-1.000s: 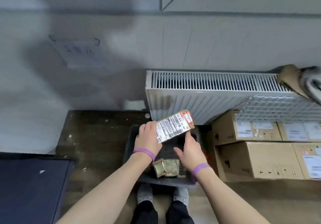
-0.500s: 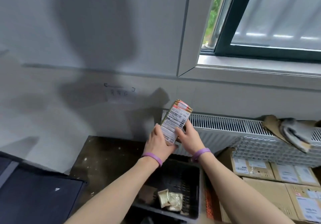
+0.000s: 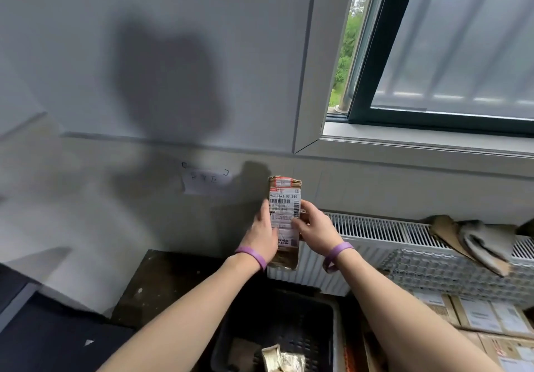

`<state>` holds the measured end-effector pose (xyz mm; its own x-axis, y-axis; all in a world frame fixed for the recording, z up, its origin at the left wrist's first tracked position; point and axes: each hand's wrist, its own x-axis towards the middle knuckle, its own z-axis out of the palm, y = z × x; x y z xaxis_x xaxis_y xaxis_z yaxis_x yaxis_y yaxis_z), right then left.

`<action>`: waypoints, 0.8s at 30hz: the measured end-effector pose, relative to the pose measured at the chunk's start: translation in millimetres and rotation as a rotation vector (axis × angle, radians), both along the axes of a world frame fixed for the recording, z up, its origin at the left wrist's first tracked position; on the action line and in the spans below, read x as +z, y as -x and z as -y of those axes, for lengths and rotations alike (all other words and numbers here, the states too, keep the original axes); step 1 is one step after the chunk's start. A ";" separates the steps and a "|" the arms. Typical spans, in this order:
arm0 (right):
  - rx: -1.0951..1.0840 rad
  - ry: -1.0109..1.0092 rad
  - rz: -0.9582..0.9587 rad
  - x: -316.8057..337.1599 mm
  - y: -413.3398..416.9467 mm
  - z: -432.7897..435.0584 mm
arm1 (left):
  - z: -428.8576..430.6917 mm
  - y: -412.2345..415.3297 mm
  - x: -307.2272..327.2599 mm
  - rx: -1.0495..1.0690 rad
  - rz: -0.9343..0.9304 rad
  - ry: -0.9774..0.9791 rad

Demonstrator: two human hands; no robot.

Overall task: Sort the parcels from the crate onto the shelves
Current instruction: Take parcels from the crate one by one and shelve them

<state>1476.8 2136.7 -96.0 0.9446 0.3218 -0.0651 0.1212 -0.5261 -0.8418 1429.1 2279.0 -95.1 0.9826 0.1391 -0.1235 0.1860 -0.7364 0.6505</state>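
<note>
A small brown parcel (image 3: 284,198) with a white barcode label stands upright in front of the wall, label toward me. My left hand (image 3: 264,234) grips its left edge and my right hand (image 3: 313,230) grips its right edge, thumb across the label. Both wrists wear purple bands. Below, a black plastic crate (image 3: 315,325) sits on the floor. Inside it lies a crumpled, tape-wrapped parcel (image 3: 284,361) near the bottom of the view.
A white radiator (image 3: 375,233) runs along the wall under a window (image 3: 450,54). Stacked labelled cardboard boxes (image 3: 479,322) fill the right floor, with a wire basket (image 3: 450,273) and cloth (image 3: 479,241) above. A paper note (image 3: 206,181) is taped to the wall. A dark surface (image 3: 43,340) lies lower left.
Both hands lifted the labelled parcel out of the crate to chest height and turned it upright. The view rose from the floor to the wall and window.
</note>
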 end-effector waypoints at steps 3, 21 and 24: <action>-0.007 -0.028 0.010 4.6 0.5 0.3 | -0.6 -0.1 4.1 0.004 0.018 -0.004; 0.277 -0.111 0.000 4.3 34.8 -126.6 | -110.4 64.5 -8.6 0.356 -0.002 -0.076; 0.430 -0.106 0.002 3.9 55.6 -161.7 | -132.6 100.1 -4.0 0.487 -0.026 -0.103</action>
